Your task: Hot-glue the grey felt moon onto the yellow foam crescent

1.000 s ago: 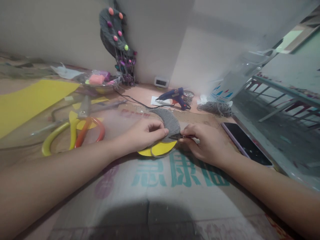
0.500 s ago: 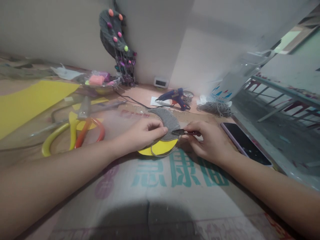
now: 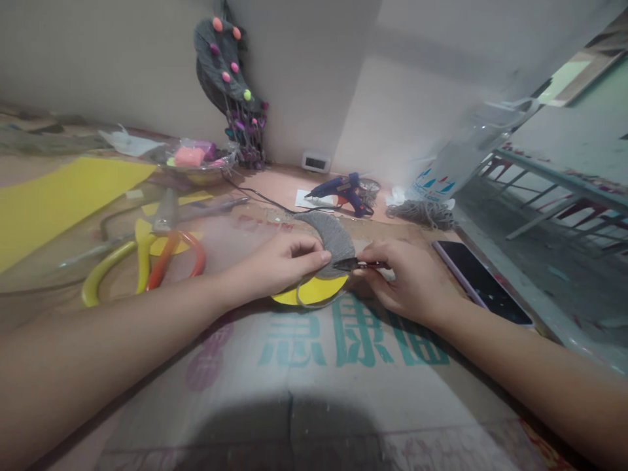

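Note:
A yellow crescent-shaped piece [image 3: 321, 288], wound over most of its visible length with grey yarn [image 3: 331, 232], lies on the cardboard. My left hand [image 3: 289, 261] grips it from the left, thumb on top and the other fingers largely hidden. From the right, my right hand [image 3: 405, 278] pinches a small dark pointed tool [image 3: 347, 264], perhaps tweezers or small snips. Its tip touches the yarn surface near the edge of the winding. A loose strand of yarn loops over the bare yellow end.
Orange-and-yellow-handled scissors [image 3: 147, 261] lie left, near yellow sheet [image 3: 73, 196]. Behind are a blue glue gun [image 3: 343, 191], its cord, a small white clock-like device [image 3: 316, 161] and a decorated grey crescent [image 3: 220, 65]. A yarn bundle [image 3: 424, 214], plastic jug [image 3: 456, 150] and phone [image 3: 483, 281] are right.
The dark tool's tip shifts slightly over the yarn with small right-hand movements. My left hand keeps its grip, and the crescent stays nearly in place.

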`<state>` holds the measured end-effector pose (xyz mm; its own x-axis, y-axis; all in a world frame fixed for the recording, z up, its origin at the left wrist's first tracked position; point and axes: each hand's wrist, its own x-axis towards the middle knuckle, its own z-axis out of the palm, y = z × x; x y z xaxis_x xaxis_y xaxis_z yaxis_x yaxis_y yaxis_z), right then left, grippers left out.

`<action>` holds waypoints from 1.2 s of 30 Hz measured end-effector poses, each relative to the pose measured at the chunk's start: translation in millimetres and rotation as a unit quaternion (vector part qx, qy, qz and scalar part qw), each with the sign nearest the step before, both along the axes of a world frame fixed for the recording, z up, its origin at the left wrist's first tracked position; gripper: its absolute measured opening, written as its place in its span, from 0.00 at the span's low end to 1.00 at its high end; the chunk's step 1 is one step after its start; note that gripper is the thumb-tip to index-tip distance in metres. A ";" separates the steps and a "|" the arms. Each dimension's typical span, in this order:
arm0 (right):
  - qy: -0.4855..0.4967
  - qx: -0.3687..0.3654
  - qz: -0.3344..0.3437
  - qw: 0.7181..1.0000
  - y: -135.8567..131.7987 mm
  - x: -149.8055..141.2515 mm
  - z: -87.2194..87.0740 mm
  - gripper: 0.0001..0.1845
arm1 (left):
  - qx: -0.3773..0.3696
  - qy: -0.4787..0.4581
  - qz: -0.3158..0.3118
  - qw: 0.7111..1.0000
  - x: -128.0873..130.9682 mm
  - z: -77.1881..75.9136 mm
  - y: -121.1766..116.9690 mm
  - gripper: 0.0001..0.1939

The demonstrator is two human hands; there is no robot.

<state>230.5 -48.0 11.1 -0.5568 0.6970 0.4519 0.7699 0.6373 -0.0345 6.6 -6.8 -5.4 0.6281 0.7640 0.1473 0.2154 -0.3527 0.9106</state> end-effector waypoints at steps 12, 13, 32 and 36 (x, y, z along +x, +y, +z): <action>-0.033 0.037 0.032 0.998 2.4 3.3 -1.8 0.08 | 0.020 0.015 -0.012 1.000 -0.6 0.1 0.9 0.17; -0.032 0.026 0.025 0.999 2.0 2.8 -1.4 0.07 | 0.019 0.016 -0.011 1.000 -0.7 0.2 0.7 0.17; 0.306 -0.301 -0.066 0.901 -9.4 -26.8 5.4 0.13 | 0.034 -0.004 0.022 0.999 -0.3 0.5 -1.4 0.18; 0.323 -0.315 -0.063 0.890 -7.9 -25.6 0.9 0.13 | 0.059 0.035 0.042 0.997 1.3 4.3 -5.0 0.19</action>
